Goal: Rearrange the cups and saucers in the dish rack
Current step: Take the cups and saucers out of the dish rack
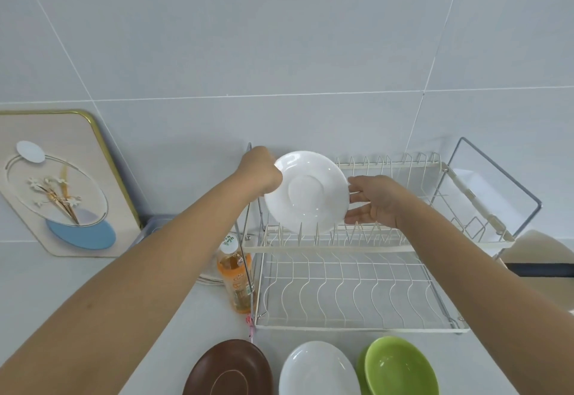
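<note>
- Your left hand (261,171) is closed on the left rim of the white saucer (306,191), fingers hidden behind it.
- That saucer stands on edge at the left end of the dish rack (341,248), on its upper tier, its lower rim down among the prongs; it is plain, glossy and white, with a shallow round well facing you.
- Your right hand (377,200) is open, fingers spread, steadying the saucer's right rim rather than gripping it.
- By my reading you are early on: this is the only piece in the rack, and the lower tier is bare.
- Still waiting on the counter, left to right: a brown saucer (230,369), a white dish (318,369) and stacked green saucers (400,366). No cups are in view.
</note>
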